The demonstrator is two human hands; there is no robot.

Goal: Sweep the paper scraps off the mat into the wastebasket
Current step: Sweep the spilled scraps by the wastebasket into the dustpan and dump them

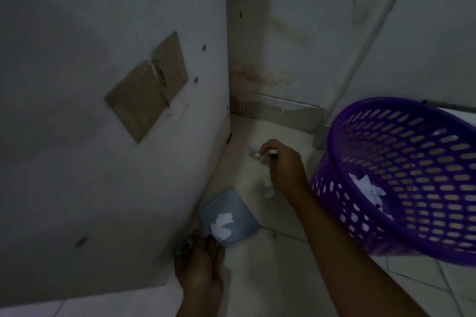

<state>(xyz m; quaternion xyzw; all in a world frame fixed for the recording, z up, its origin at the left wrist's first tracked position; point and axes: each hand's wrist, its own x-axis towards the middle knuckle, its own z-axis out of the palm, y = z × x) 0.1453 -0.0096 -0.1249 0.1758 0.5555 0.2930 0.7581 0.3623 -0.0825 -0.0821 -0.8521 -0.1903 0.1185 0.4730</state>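
At the lower left the left hand (201, 265) grips the back of the dustpan (233, 207), which already holds some scraps (221, 224). Its mouth opens up and to the right. Loose scraps (268, 185) lie there on the floor, just beside the right hand (283, 165), the nearer one. Its fingers are curled around a blurred white thing (271, 152), maybe a brush. The basket (331, 141) stands close on the right.

Purple perforated wastebasket (401, 177) (white scraps (367, 188) inside); pale-blue dustpan (229, 213).
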